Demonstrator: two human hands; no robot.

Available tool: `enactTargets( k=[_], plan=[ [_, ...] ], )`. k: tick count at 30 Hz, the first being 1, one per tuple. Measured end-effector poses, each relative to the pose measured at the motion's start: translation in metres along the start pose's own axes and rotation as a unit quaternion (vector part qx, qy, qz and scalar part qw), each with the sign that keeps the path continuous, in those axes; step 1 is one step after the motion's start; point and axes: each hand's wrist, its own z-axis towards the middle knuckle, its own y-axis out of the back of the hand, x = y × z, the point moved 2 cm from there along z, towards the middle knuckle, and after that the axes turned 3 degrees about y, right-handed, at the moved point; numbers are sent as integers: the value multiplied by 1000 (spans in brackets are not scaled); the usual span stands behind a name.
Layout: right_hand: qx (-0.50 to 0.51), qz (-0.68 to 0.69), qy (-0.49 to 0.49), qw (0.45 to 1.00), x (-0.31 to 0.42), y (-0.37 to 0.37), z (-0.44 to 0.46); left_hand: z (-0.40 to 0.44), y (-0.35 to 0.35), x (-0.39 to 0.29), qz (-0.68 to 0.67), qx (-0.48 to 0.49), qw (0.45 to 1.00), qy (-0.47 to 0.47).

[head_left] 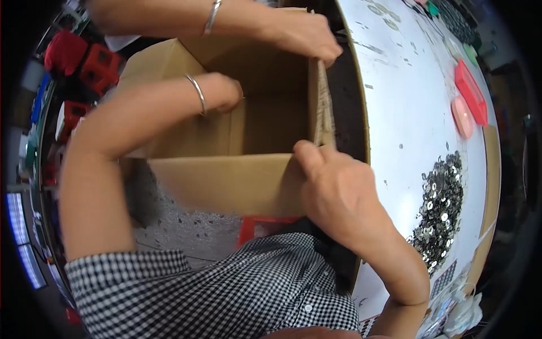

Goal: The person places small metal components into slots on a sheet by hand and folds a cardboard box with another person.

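Note:
An open cardboard box [231, 178] stands in front of me, its mouth facing up. My right hand [341, 183] grips the near right corner, thumb over the rim and fingers outside. Reaching over the box from the left, my left hand [221, 92] is curled inside the opening, a bracelet [196, 93] at its wrist. Its fingertips are hidden, so what they hold, if anything, does not show. Another person's hand [310, 37], also with a bracelet [212, 17], holds the far right corner.
At the right runs a white table [389, 141], with a heap of small dark and shiny metal pieces [437, 212], a red tray [470, 93] and a pink oval object [462, 117]. Red stools [100, 68] stand at the left. Clear plastic [186, 229] with dark bits lies below the box.

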Motion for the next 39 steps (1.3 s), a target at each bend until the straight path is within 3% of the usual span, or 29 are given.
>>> enactTargets(
  k=[1,4,6,10,18,32,36,39],
  plan=[
    [5,-33,43,999,-1,0,-2,33,-2,-1,9,2,1000,-1],
    [64,9,21,998,-10,-7,-20,111,-11,-3,-4,-5,1000,14],
    [50,32,25,998,-15,-13,-30,146,-22,0,-30,-20,999,31],
    [19,46,10,999,-17,-23,-40,172,-51,7,-124,-90,985,81],
    [15,16,7,1000,-16,-27,-35,200,-136,-36,-329,-243,896,174],
    [-4,-4,1,1000,-12,-30,-38,221,-153,-37,-203,-223,948,101],
    [7,-5,-1,1000,-13,-27,-36,228,-164,-36,-246,-203,937,139],
    [15,-21,5,1000,-12,-26,-31,229,-161,-36,-245,-198,942,111]
  ],
)
